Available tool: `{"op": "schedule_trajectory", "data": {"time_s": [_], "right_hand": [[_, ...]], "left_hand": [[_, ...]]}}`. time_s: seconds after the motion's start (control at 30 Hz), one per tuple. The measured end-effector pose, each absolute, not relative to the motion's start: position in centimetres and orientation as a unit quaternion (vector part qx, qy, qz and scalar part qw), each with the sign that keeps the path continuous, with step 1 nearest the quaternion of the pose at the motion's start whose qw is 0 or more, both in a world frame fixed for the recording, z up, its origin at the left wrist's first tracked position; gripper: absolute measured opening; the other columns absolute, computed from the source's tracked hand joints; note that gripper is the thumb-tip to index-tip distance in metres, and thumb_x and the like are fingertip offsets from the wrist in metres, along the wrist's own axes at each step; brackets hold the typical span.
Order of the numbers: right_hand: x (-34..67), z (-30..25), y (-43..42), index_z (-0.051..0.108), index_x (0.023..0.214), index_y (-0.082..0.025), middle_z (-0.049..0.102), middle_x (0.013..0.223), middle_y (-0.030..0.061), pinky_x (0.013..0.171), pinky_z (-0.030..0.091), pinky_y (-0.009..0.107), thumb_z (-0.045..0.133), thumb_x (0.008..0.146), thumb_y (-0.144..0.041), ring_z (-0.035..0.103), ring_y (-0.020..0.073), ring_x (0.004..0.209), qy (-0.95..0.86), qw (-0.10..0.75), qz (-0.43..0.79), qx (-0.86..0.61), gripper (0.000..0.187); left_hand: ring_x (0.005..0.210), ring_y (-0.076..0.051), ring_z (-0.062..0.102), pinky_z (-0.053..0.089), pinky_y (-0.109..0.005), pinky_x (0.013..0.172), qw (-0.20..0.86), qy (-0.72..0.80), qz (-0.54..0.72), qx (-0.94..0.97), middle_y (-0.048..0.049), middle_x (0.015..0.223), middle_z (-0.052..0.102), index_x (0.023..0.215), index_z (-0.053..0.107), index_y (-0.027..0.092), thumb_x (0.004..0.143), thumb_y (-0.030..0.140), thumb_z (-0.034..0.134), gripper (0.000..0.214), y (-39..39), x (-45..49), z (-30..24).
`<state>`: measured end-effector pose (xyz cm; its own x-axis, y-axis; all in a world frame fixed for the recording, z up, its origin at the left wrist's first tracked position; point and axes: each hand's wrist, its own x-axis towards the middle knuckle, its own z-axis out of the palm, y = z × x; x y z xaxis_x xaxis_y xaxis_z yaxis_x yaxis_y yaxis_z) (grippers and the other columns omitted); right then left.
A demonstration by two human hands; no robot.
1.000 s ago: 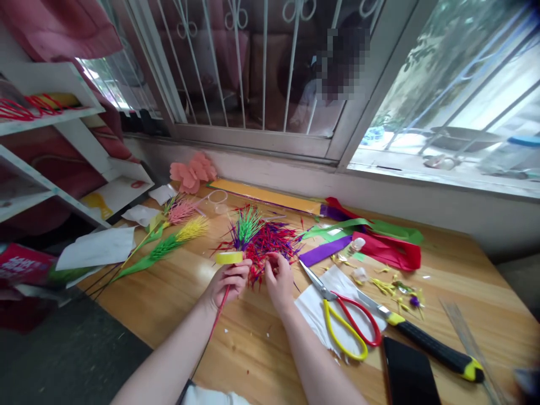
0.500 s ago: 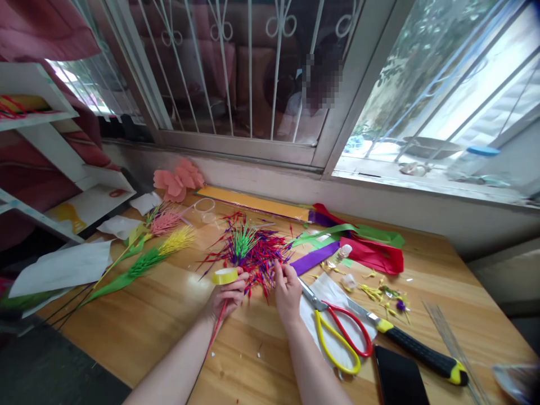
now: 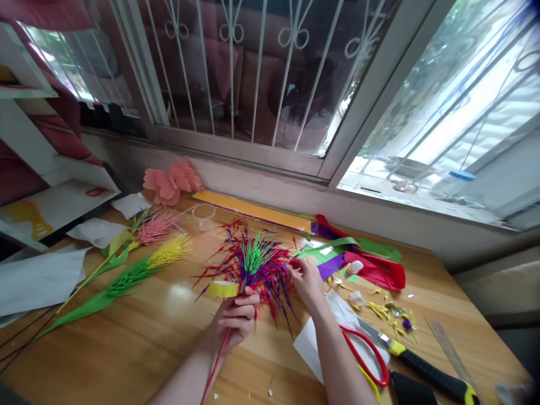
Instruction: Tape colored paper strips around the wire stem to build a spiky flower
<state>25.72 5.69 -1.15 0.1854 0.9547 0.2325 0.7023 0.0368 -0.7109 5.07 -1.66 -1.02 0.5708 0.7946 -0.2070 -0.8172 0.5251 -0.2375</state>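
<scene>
My left hand (image 3: pixel 237 322) is closed around the stem of an artificial wheat ear (image 3: pixel 255 254), green at the top and purple at its base. A roll of yellow tape (image 3: pixel 223 289) sits at the fingers of that hand, and a red stem (image 3: pixel 216 365) runs down below it. My right hand (image 3: pixel 307 282) is at the right edge of a pile of red and purple spiky pieces (image 3: pixel 276 289), its thumb and fingers pinched together. What the pinch holds, if anything, is too small to make out.
Finished wheat stalks (image 3: pixel 130 278) and white paper (image 3: pixel 40 281) lie left. Right are scissors with red and yellow handles (image 3: pixel 382 371), a utility knife (image 3: pixel 430 368), a black phone (image 3: pixel 411 391), small yellow pieces (image 3: pixel 377 309) and coloured strips (image 3: pixel 375 270). A window stands behind.
My right hand has moved right and slightly up, along the pile's edge, and its forearm now covers part of the scissors. My left hand still holds the wheat ear. The view has shifted.
</scene>
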Motion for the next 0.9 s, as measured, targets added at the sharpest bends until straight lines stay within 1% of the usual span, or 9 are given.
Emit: {"op": "schedule_trajectory", "data": {"time_s": [0.13,0.23,0.3,0.4,0.47,0.53,0.63,0.77,0.9], "right_hand": [[25.4,-1.8,6.8,0.063,0.064,-0.022,0.059,0.065,0.0026,0.066,0.040,0.033,0.061,0.066,-0.037,0.053,0.0203,0.067,-0.634,0.334,0.148,-0.682,0.016],[25.1,-2.3,6.7,0.064,0.065,-0.021,0.061,0.067,0.0037,0.064,0.041,0.033,0.060,0.067,-0.038,0.054,0.0212,0.068,-0.635,0.325,0.147,-0.685,0.017],[25.2,-2.4,6.5,0.064,0.068,-0.021,0.063,0.070,0.0047,0.064,0.042,0.033,0.056,0.070,-0.040,0.056,0.0220,0.070,-0.627,0.326,0.151,-0.691,0.021],[25.5,-2.2,6.2,0.065,0.075,-0.020,0.066,0.075,0.0060,0.064,0.043,0.033,0.050,0.075,-0.044,0.060,0.0226,0.071,-0.601,0.335,0.161,-0.707,0.028],[25.6,-2.1,6.0,0.064,0.078,-0.020,0.068,0.077,0.0065,0.064,0.044,0.033,0.049,0.076,-0.046,0.061,0.0228,0.071,-0.584,0.345,0.167,-0.716,0.030],[25.6,-1.9,5.9,0.065,0.078,-0.021,0.069,0.077,0.0064,0.064,0.044,0.033,0.050,0.075,-0.047,0.062,0.0233,0.072,-0.571,0.356,0.174,-0.719,0.030],[25.3,-1.7,5.7,0.065,0.080,-0.021,0.069,0.078,0.0066,0.065,0.044,0.034,0.053,0.074,-0.049,0.062,0.0234,0.071,-0.554,0.384,0.181,-0.716,0.031],[24.9,-1.3,5.4,0.066,0.082,-0.020,0.068,0.082,0.0083,0.071,0.042,0.036,0.056,0.071,-0.051,0.060,0.0243,0.075,-0.531,0.443,0.188,-0.698,0.035],[24.5,-1.0,5.3,0.065,0.080,-0.020,0.066,0.079,0.0064,0.074,0.042,0.035,0.063,0.067,-0.049,0.059,0.0225,0.077,-0.503,0.508,0.237,-0.658,0.032]], "left_hand": [[0.040,0.001,0.045,0.026,0.003,0.028,0.886,0.026,0.443,-0.137,0.0019,0.063,0.045,0.098,0.055,0.021,0.087,0.004,0.035,0.028,-1.3,4.8,-0.8],[0.040,0.001,0.043,0.024,0.002,0.027,0.897,0.031,0.426,-0.117,0.0017,0.063,0.043,0.095,0.056,0.018,0.085,0.002,0.035,0.028,-1.0,4.8,-0.5],[0.039,0.001,0.041,0.022,0.001,0.026,0.903,0.047,0.417,-0.089,0.0022,0.062,0.041,0.093,0.056,0.017,0.084,0.001,0.038,0.026,-0.7,5.0,-0.5],[0.038,0.001,0.039,0.019,-0.003,0.025,0.906,0.083,0.410,-0.055,0.0022,0.062,0.043,0.091,0.056,0.015,0.080,0.004,0.047,0.018,0.0,5.3,-1.2],[0.033,0.002,0.032,0.019,-0.004,0.025,0.909,0.099,0.402,-0.047,0.0031,0.061,0.044,0.088,0.057,0.013,0.078,0.007,0.052,0.013,0.3,5.4,-1.9],[0.032,0.002,0.031,0.021,-0.004,0.026,0.906,0.105,0.407,-0.057,0.0044,0.057,0.043,0.086,0.057,0.013,0.077,0.005,0.053,0.013,0.4,5.4,-2.2],[0.035,0.002,0.038,0.019,-0.001,0.025,0.893,0.088,0.432,-0.087,0.0038,0.058,0.045,0.088,0.058,0.015,0.079,0.002,0.049,0.018,0.1,5.2,-1.8],[0.037,0.003,0.044,0.022,0.004,0.027,0.860,-0.029,0.480,-0.170,0.0044,0.058,0.045,0.091,0.057,0.018,0.086,0.004,0.039,0.023,-0.4,4.9,-0.6],[0.039,0.002,0.047,0.026,0.004,0.029,0.858,-0.120,0.457,-0.203,0.0043,0.058,0.046,0.091,0.054,0.017,0.090,0.010,0.034,0.020,-0.3,4.8,-0.1]]}}
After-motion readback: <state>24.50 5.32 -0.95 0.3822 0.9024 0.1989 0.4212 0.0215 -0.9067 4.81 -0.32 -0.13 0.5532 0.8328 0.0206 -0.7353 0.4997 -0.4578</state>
